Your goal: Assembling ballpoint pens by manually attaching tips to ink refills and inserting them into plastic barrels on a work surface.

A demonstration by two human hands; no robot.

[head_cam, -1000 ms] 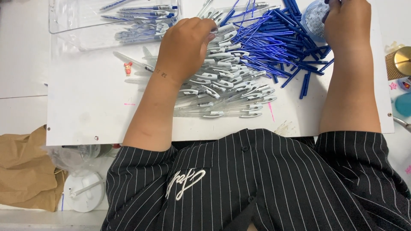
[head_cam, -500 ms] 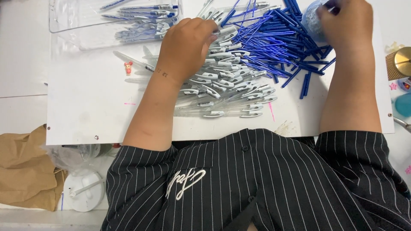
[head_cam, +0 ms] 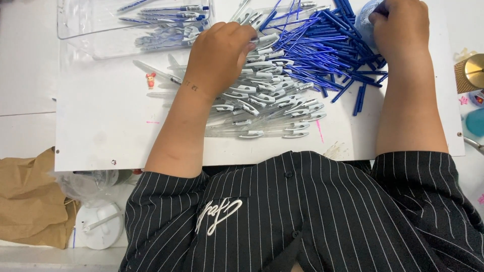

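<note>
while the left hand (head_cam: 219, 58) pinches a clear pen barrel (head_cam: 262, 40) at centre top, the right hand (head_cam: 401, 27) (upper right) grasps a bluish bundle (head_cam: 364, 20); best lift single barrels cleanly.

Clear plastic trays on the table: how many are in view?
1. The clear plastic tray sits at the table's far left corner, beyond the left hand, holding a few pens. Others may lie outside the view.
</note>
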